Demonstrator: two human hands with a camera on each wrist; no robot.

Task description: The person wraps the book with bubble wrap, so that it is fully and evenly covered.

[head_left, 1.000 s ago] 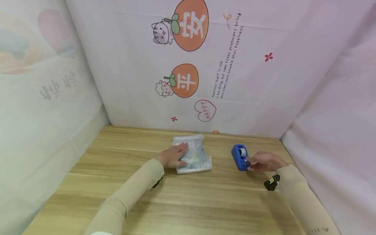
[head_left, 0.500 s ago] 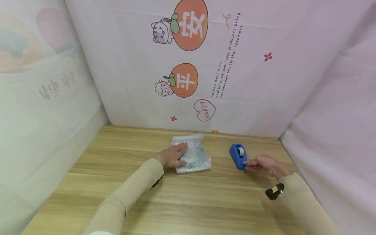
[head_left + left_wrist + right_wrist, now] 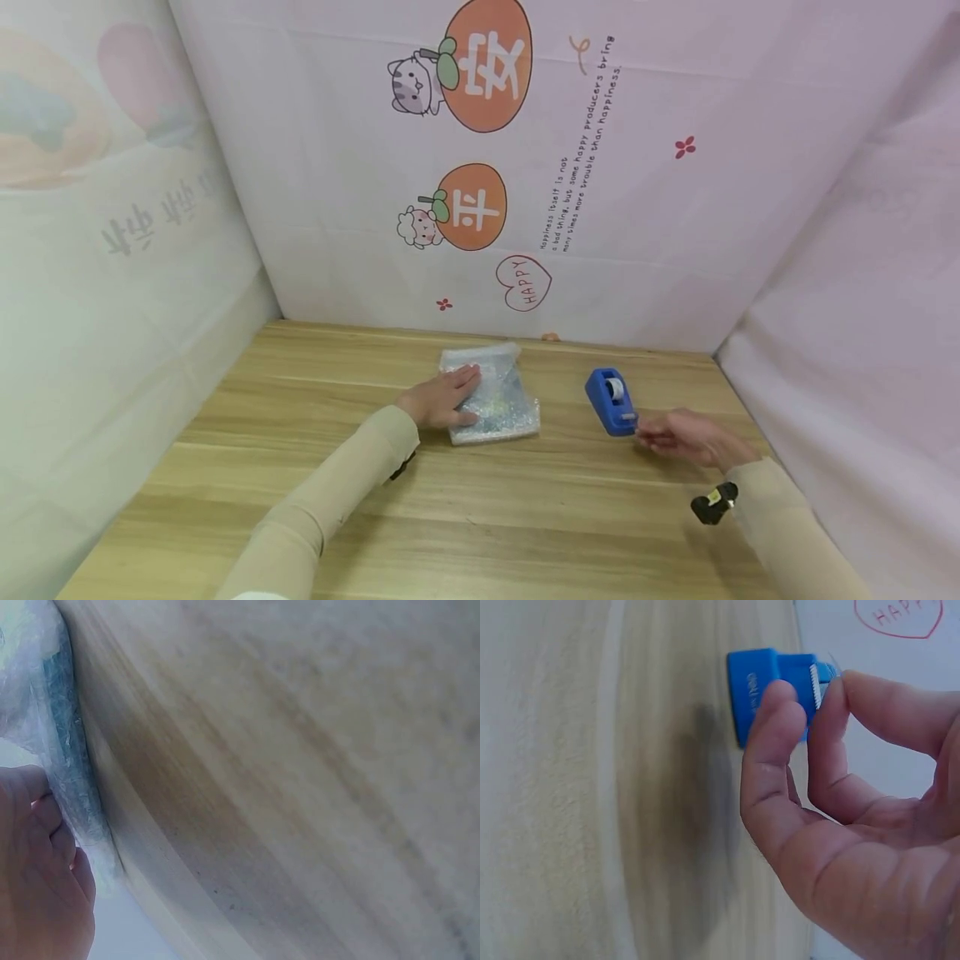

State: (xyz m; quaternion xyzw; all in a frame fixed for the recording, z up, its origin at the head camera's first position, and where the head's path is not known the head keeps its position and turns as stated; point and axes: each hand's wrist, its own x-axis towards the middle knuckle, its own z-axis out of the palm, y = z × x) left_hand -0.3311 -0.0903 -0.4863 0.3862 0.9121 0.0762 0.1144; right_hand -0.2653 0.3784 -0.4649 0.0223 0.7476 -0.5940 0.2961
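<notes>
A flat parcel in bubble wrap (image 3: 504,407) lies on the table, something bluish showing through the plastic. My left hand (image 3: 442,400) rests on its left part with the fingers spread; the left wrist view shows the parcel's edge (image 3: 71,750) beside that hand (image 3: 41,877). To the right stands a blue tape dispenser (image 3: 609,404) with a tape roll (image 3: 615,388) in it. Just off its front end, my right hand (image 3: 686,437) pinches a thin clear strip of tape (image 3: 835,664) between thumb and forefinger, near the dispenser's toothed cutter (image 3: 815,686).
The wooden table (image 3: 480,517) meets a printed white cloth wall (image 3: 337,208) at the back. Cloth also hangs along the left side (image 3: 135,333) and right side (image 3: 862,333). A black wrist camera (image 3: 714,503) sits at the right sleeve.
My right hand has drawn back from the dispenser, toward me and slightly right. The dispenser shifted a little left early on. My left hand and the parcel stay put.
</notes>
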